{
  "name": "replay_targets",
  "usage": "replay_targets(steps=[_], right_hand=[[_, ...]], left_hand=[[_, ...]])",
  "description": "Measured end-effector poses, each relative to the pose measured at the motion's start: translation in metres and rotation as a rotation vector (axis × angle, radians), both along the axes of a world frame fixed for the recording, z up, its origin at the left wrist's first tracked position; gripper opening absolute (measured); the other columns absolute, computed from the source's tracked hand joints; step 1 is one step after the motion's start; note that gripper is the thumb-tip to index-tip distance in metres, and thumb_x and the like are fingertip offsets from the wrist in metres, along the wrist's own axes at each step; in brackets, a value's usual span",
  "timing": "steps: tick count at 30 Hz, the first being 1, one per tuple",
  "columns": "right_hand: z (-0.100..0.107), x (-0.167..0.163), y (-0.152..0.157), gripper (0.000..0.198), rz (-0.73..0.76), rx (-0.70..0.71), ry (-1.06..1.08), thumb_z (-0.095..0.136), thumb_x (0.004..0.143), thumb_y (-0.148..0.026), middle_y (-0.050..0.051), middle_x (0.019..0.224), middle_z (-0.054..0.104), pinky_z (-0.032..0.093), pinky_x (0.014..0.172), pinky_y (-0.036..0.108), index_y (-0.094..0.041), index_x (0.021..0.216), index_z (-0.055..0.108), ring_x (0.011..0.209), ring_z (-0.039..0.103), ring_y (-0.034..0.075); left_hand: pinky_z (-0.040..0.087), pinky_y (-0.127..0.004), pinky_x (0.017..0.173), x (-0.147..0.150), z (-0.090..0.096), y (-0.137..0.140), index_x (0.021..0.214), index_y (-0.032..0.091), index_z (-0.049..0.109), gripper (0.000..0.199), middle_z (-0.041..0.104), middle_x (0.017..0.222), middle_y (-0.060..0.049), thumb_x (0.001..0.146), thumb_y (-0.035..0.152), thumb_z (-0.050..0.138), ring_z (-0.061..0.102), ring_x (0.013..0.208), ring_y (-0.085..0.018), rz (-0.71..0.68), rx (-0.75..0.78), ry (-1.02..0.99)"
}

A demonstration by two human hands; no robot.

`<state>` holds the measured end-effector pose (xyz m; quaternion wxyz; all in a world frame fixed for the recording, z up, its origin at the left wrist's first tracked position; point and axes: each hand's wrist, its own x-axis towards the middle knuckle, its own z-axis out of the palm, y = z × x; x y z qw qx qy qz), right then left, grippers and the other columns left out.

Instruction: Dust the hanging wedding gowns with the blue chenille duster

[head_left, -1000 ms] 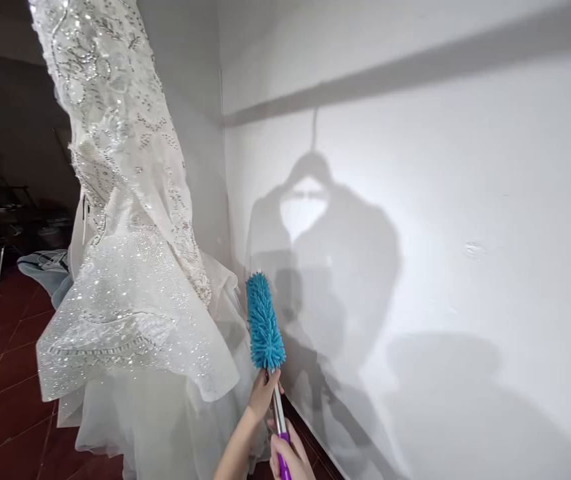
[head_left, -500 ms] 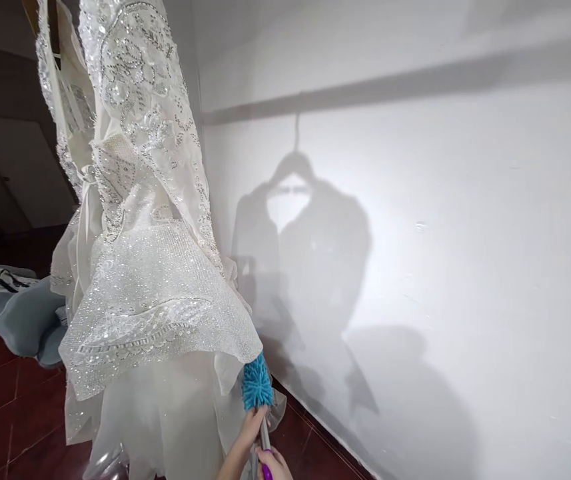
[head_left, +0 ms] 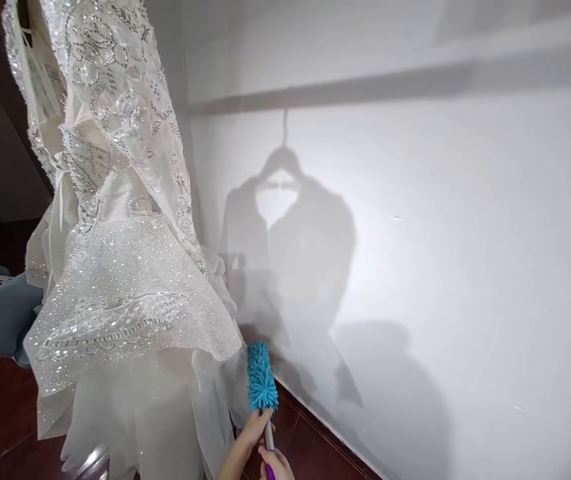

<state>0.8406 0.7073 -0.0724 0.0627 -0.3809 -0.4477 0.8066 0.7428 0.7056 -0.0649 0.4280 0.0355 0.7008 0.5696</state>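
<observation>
A blue microfibre duster (head_left: 262,375) stands upright low in the view, its fluffy head just right of the dress's flared hem. My left hand (head_left: 254,427) is closed round the grey shaft directly under the head. Lower down, my right hand (head_left: 278,464) grips the handle, where a bit of purple shows. The white beaded dress (head_left: 130,267) hangs on the left, with sparkling sequins, a stiff glittery flounce and sheer layers beneath. Between the duster head and the flounce a small gap is visible.
A white wall (head_left: 445,253) rises on the right, carrying shadows of the hanging dress and a rail. Dark red floor tiles (head_left: 5,413) run below. A grey-blue cushioned seat (head_left: 2,313) with striped items stands at the far left.
The duster head has come out from under the flounce's edge and now shows in full. The view has turned slightly right, so the dress sits further left.
</observation>
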Motion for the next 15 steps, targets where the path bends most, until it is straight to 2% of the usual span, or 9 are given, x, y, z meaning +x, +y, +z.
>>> replay_targets(steps=[2,4,8,10,12,15], right_hand=[[0.014,0.005,0.009,0.058,-0.019,0.022,0.053,0.066,0.049,-0.067,-0.012,0.035,0.039,0.017,0.035,0.019,-0.022,0.083,0.052,0.029,0.028,0.006],[0.035,0.013,0.017,0.067,-0.042,0.075,0.11,0.066,0.056,-0.065,-0.013,0.04,0.042,0.019,0.034,0.018,-0.022,0.105,0.049,0.031,0.031,0.007],[0.088,0.034,0.036,0.082,0.011,0.284,0.199,0.058,0.068,-0.067,-0.013,0.046,0.04,0.027,0.032,0.019,-0.019,0.129,0.033,0.034,0.027,0.006],[0.11,0.044,0.046,0.087,0.059,0.389,0.2,0.056,0.069,-0.069,-0.013,0.047,0.039,0.029,0.033,0.019,-0.018,0.134,0.029,0.035,0.029,0.007],[0.124,0.054,0.055,0.081,0.058,0.528,0.201,0.058,0.07,-0.066,-0.008,0.053,0.05,0.036,0.037,0.021,-0.018,0.131,0.036,0.039,0.04,0.009],[0.136,0.064,0.066,0.057,0.078,0.792,0.298,0.058,0.074,-0.058,0.006,0.088,0.071,0.055,0.061,0.027,-0.021,0.116,0.053,0.072,0.066,0.021]], left_hand=[[0.036,-0.025,0.048,-0.003,0.02,0.017,0.066,0.023,0.049,0.036,0.054,0.045,0.005,0.064,0.054,0.065,0.045,0.042,-0.01,0.019,0.074,0.07],[0.037,-0.025,0.052,-0.004,0.05,0.029,0.077,0.022,0.05,0.032,0.055,0.05,0.006,0.069,0.05,0.063,0.046,0.046,-0.01,0.026,0.158,0.145],[0.038,-0.025,0.055,0.008,0.134,0.036,0.094,0.021,0.05,0.027,0.057,0.059,0.004,0.08,0.043,0.054,0.046,0.052,-0.01,-0.046,0.401,0.364],[0.037,-0.024,0.056,0.022,0.177,0.031,0.096,0.021,0.05,0.024,0.058,0.063,0.003,0.082,0.04,0.053,0.047,0.056,-0.011,-0.066,0.473,0.437],[0.039,-0.024,0.059,0.037,0.212,0.021,0.094,0.021,0.05,0.021,0.06,0.067,0.002,0.083,0.039,0.052,0.05,0.061,-0.011,-0.068,0.51,0.488],[0.042,-0.026,0.067,0.06,0.24,-0.002,0.089,0.021,0.051,0.021,0.063,0.072,0.0,0.084,0.041,0.052,0.054,0.069,-0.013,-0.025,0.522,0.543]])
